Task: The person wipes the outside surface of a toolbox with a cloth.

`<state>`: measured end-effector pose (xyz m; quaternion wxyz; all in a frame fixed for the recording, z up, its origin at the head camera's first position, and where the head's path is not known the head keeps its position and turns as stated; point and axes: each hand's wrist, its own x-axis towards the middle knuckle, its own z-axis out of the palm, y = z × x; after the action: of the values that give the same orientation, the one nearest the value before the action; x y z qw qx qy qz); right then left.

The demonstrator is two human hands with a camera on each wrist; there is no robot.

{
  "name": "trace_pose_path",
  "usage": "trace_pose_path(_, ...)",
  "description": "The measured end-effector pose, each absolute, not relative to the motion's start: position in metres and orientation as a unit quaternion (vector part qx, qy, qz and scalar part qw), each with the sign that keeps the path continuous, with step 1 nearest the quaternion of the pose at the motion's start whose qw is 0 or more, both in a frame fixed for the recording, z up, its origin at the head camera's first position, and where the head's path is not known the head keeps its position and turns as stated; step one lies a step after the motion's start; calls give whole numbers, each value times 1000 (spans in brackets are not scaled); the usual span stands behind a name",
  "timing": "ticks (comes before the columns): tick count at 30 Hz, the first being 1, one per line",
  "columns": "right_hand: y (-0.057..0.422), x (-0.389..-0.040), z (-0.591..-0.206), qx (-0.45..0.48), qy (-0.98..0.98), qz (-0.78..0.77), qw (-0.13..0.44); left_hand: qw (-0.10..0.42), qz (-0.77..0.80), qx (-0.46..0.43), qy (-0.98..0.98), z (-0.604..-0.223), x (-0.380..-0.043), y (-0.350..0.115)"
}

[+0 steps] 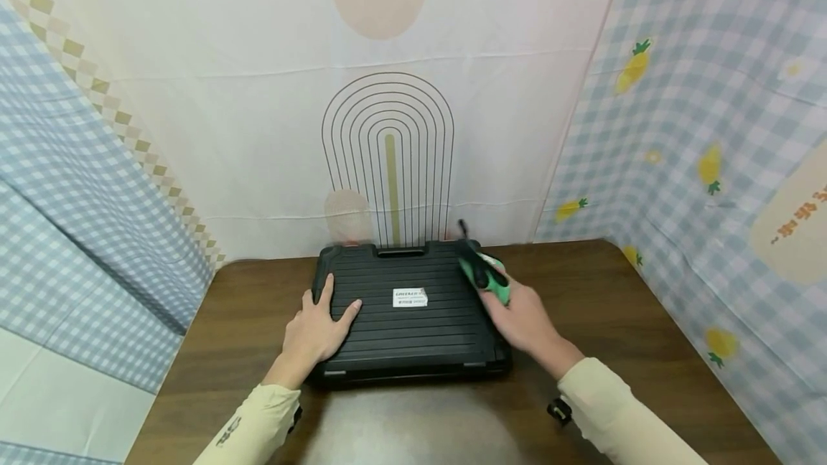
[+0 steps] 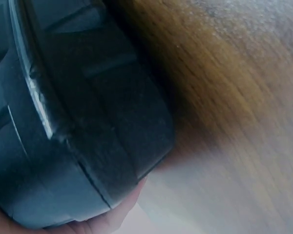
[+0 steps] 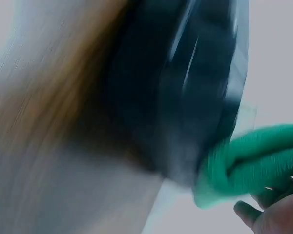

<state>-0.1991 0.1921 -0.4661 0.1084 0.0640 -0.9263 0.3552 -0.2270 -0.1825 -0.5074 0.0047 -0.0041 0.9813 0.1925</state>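
Note:
A flat black ribbed case (image 1: 362, 336) lies on the table with a white label (image 1: 410, 298) on top. My left hand (image 1: 316, 332) rests on its left side, fingers spread over the lid. In the left wrist view its fingers (image 2: 112, 219) touch the case's rounded corner (image 2: 112, 107). My right hand (image 1: 523, 318) grips a green, soft-looking cloth (image 1: 496, 290) with black parts, one a thin dark piece sticking up, over the case's right side. The right wrist view has the folded green cloth (image 3: 263, 161) right at the case's blurred edge (image 3: 180, 97).
The brown wooden table (image 1: 239, 321) runs back to a white patterned cloth wall (image 1: 271, 149). Checkered curtains (image 1: 698, 163) hang at both sides. A handle (image 1: 400, 252) sits at the case's back edge. A small black device (image 1: 559, 411) is by the right wrist.

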Motion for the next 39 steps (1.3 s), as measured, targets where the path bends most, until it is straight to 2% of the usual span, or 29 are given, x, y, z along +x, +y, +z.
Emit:
trace_pose_path(2,174,-195,-465,112,-927,341,104,8,193,-6,981,-508,-227,-183)
trace_pose_path(9,132,-173,-471,262,-942,211,7,12,190,-7,982,-508,-228,-183)
trace_pose_path(13,125,-164,-479,305,-939,160,-4,13,189,-7,982,-509,-228,-182)
trace_pose_path(24,118,-162,-482,335,-930,148,-10,15,196,-11,981,-507,-226,-183)
trace_pose_path(39,89,-181,-481,308,-945,99,-38,10,198,-1,980,-508,-227,-185)
